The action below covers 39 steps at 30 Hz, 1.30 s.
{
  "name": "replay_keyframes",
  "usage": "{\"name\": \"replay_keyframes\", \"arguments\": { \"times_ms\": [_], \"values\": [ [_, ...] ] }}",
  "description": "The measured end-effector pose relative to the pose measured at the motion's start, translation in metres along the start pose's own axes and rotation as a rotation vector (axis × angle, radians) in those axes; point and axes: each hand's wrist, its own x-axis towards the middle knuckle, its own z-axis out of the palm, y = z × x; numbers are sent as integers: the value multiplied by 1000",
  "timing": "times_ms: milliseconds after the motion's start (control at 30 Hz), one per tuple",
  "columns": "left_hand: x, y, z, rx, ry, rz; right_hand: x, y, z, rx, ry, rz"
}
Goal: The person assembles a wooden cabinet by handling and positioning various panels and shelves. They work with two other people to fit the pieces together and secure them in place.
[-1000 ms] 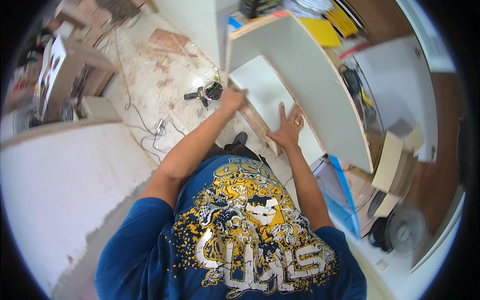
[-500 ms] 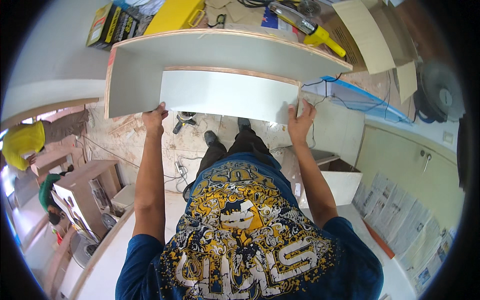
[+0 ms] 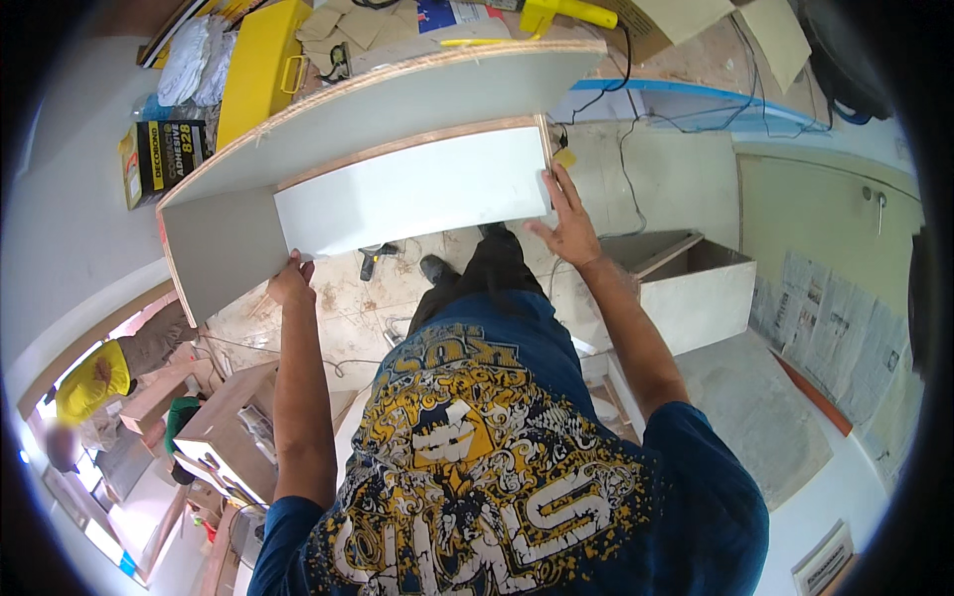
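In front of me a long plywood cabinet box (image 3: 223,243), lined pale grey with bare plywood edges, rests at a slant. A white panel (image 3: 417,191) lies along its near right part. My left hand (image 3: 294,280) is closed on the panel's near left corner, its fingertips pinching the edge. At the other end, my right hand (image 3: 568,221) has its fingers stretched against the right edge of the panel and box. Its thumb stands apart from the panel, and the hand is not wrapped round anything.
Beyond the box are a yellow case (image 3: 260,79), a black-and-yellow carton (image 3: 167,157), a yellow-handled tool (image 3: 566,12) and cardboard (image 3: 775,45). Cables (image 3: 628,164) hang at right near an open wooden box (image 3: 698,293). Far left, a person in yellow (image 3: 94,385) stands near wooden cabinets (image 3: 224,417).
The view has shifted, and the cabinet box now appears further left and more slanted. My right thumb has come off the panel face. My left hand keeps its hold on the corner.
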Motion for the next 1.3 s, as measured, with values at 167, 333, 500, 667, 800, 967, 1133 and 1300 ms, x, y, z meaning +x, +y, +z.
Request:
{"name": "replay_keyframes", "arguments": {
  "times_ms": [167, 333, 500, 667, 800, 967, 1133, 1300],
  "values": [
    [-8, 11, 9, -15, 7, -120, -14, 21, 5, -77, 117, -87],
    [45, -11, -8, 28, -77, -123, -9, 23, 1, -22, 129, -72],
    [54, -2, -14, 185, -154, -115, -9, 24, -12, 89, 80, -87],
    [50, -3, -14, 201, -188, -15, -11, 21, -6, 42, 150, -111],
    [50, 0, -18, 210, -230, 4, -8, 24, -2, 148, 129, -25],
    [42, 1, -22, 308, -232, 18, -15, 20, 5, 152, 186, -17],
    [33, 0, -22, 319, -194, 26, -14, 14, 6, 178, 210, 15],
    [38, 0, -24, 402, -191, 84, -11, 16, 8, 145, 181, 43]
  ]
}}
